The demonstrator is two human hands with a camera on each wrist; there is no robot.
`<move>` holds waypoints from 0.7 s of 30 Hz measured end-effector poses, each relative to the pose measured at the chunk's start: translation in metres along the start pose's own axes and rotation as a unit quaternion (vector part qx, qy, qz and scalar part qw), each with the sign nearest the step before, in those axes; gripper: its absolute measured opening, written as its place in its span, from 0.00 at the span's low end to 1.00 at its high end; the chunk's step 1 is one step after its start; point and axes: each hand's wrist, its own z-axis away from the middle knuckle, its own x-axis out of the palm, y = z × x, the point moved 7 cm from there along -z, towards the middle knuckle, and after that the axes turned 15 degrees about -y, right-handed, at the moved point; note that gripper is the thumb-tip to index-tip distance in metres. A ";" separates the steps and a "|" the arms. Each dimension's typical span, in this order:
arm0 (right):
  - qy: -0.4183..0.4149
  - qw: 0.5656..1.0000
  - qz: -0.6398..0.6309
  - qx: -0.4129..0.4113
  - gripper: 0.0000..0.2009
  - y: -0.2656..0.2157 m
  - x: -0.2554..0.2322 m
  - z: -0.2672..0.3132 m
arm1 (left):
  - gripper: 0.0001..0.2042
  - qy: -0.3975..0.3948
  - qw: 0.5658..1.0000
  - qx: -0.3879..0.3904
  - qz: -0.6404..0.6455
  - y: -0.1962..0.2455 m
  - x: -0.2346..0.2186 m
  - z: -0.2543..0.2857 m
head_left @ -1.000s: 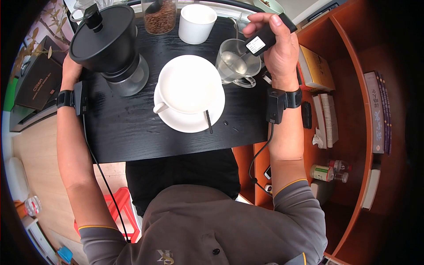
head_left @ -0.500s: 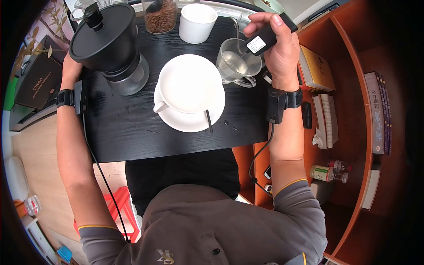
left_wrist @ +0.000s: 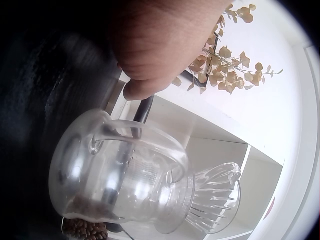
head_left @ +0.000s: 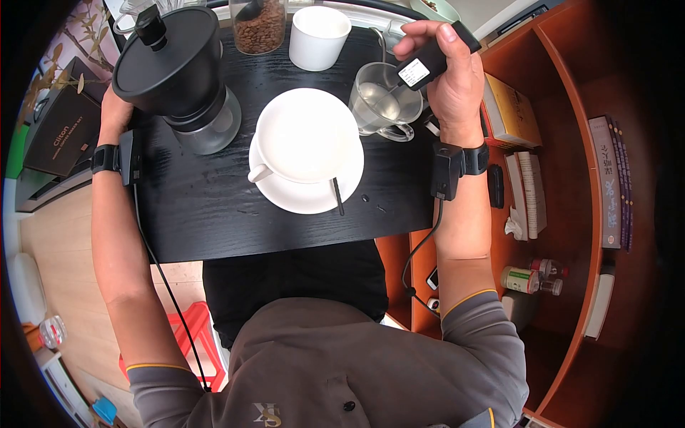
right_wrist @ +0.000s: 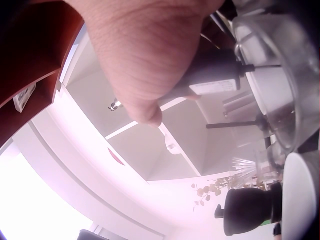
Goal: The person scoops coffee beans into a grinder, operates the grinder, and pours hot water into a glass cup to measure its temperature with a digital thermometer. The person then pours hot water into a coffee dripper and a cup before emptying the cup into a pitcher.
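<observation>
In the head view my right hand [head_left: 457, 85] grips a black handheld milk frother [head_left: 435, 57] with a white label. Its thin shaft reaches down into a glass cup [head_left: 362, 89] that holds some pale, cloudy liquid. From the right wrist view, the frother [right_wrist: 215, 80] lies tilted in the palm, the thumb along its body. My left hand [head_left: 115, 113] is at the table's left edge, partly behind a black coffee grinder [head_left: 168, 64]; its fingers are hidden. A glass pot [left_wrist: 120, 165] stands near it in the left wrist view. A white cup [head_left: 307, 135] sits on a saucer [head_left: 307, 203] between both hands.
A small black stick [head_left: 337, 197] lies across the saucer's edge. Behind stand a white tumbler [head_left: 319, 39] and a glass jar of coffee beans [head_left: 258, 32]. Water drops dot the black table [head_left: 214, 228]. A brown bookshelf [head_left: 571, 78] borders the right side.
</observation>
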 end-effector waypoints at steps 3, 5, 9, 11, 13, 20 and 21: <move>0.000 1.000 -0.002 0.003 0.25 -0.001 0.000 0.000 | 0.28 0.003 1.000 -0.007 -0.013 -0.003 -0.001 -0.002; 0.000 1.000 -0.002 0.005 0.25 -0.001 0.000 0.000 | 0.28 0.004 1.000 -0.008 -0.027 -0.004 -0.001 -0.003; -0.002 1.000 0.001 0.002 0.25 -0.001 0.000 0.000 | 0.28 0.000 1.000 -0.004 -0.004 -0.004 0.000 -0.002; -0.001 1.000 0.003 0.002 0.25 -0.002 0.000 0.000 | 0.28 -0.003 1.000 0.002 0.002 -0.005 0.000 -0.003; 0.000 1.000 -0.012 0.002 0.25 -0.002 0.000 0.000 | 0.28 -0.005 1.000 -0.006 -0.001 -0.010 0.000 -0.005; 0.027 0.999 -0.040 -0.011 0.22 -0.004 0.001 0.000 | 0.28 -0.002 1.000 -0.009 -0.009 -0.007 -0.001 -0.004; 0.026 0.998 -0.048 -0.014 0.22 -0.004 0.001 0.000 | 0.28 -0.004 1.000 -0.008 -0.002 -0.005 0.000 -0.003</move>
